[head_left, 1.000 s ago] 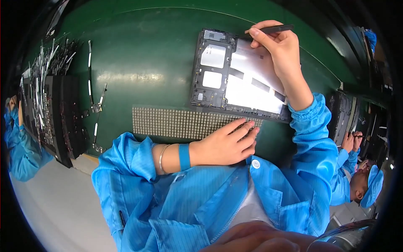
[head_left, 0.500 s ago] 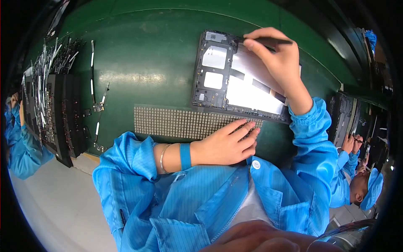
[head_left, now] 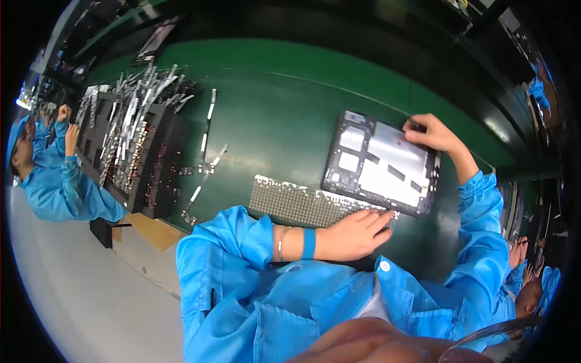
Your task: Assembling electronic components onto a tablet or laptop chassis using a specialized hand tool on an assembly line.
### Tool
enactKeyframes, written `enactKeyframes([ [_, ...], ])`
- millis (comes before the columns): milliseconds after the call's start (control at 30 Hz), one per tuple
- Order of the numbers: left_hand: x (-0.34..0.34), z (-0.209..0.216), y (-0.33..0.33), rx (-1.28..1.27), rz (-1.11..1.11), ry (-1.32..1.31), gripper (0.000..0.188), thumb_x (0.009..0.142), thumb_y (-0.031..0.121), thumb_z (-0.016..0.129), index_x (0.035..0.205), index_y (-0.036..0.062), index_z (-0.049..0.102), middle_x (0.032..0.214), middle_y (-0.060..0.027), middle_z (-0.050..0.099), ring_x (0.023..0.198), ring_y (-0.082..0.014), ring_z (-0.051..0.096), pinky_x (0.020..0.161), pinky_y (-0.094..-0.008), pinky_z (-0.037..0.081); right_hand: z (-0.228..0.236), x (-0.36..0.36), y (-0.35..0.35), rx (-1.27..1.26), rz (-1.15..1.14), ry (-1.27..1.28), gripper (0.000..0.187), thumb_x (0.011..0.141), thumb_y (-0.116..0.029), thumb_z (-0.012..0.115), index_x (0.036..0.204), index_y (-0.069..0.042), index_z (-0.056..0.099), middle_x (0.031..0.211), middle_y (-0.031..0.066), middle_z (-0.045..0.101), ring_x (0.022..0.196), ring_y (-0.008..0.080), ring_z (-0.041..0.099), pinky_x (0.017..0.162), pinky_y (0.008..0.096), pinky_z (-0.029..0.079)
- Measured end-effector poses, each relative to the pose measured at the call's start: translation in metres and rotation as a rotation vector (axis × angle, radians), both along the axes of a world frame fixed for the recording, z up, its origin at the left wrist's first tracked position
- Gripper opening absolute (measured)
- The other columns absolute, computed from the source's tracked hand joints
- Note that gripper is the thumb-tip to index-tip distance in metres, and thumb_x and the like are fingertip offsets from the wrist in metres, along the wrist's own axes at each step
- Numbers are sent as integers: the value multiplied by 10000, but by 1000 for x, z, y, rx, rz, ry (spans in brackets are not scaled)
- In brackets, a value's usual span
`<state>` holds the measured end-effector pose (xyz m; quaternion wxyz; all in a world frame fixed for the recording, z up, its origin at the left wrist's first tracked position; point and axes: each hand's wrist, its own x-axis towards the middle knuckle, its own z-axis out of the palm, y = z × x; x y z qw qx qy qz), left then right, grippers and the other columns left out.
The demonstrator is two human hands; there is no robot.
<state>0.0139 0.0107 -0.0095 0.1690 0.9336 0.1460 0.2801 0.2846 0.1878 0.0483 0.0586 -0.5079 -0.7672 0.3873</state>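
My right hand (head_left: 433, 134) is closed at the far edge of an opened tablet (head_left: 370, 153), fingers pinching a slim black tool (head_left: 417, 126) of which only a dark bit shows. The tablet is a dark frame with a large silvery panel and two pale rectangles at its left. My left hand (head_left: 351, 236) lies with its fingers stretched out by the tablet's near edge. It rests on the right end of a long sheet of small square pads (head_left: 284, 199), covering part of it. A blue band and a thin bracelet circle my left wrist.
Black trays (head_left: 160, 145) stand stacked at the left, heaped with small boards and silvery strips. Several small boards with strip cables (head_left: 209, 166) lie between them and the sheet. People in blue work at the left (head_left: 57, 175) and right (head_left: 532, 290).
My view has swung, so the bench appears lower and further right. My right hand has moved rightward along the tablet's far edge; the black tool shows less. My left hand stays on the sheet.
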Motion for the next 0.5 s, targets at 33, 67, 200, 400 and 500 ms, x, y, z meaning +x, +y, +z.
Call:
enactKeyframes([
  [33,0,0,0,5,5,-3,463,739,224,667,1150,25,591,1326,-224,494,1052,-298,560,915,-369,443,4,0,5,-65,61,-55,482,803,-414,745,982,25,653,774,83,633,725,146,556,654,305,450],
  [67,0,-1,-1,30,15,-5,463,739,224,667,1150,25,591,1326,-224,494,1052,-298,560,915,-369,443,9,-2,9,-138,111,-112,562,761,-473,773,977,31,652,780,75,629,739,136,552,662,307,447],
  [200,-2,-7,0,15,-12,0,480,720,239,679,1135,12,597,1272,-182,522,1113,-278,515,937,-360,411,18,-18,28,-320,-71,130,457,742,-306,810,982,47,649,840,71,648,813,134,582,723,287,467],
  [400,1,-16,-5,99,13,-44,470,715,263,655,1094,-10,610,1205,-172,552,1087,-276,509,912,-355,404,-10,-52,125,-451,-518,712,389,821,-327,760,1011,4,682,945,105,696,853,171,664,750,287,533],
  [500,10,-12,-2,128,-48,-8,427,779,253,585,1129,12,623,1249,-164,560,1103,-256,532,926,-342,415,-54,-38,187,-221,-732,729,384,827,-382,737,985,-33,698,862,69,687,733,176,629,635,299,495],
])
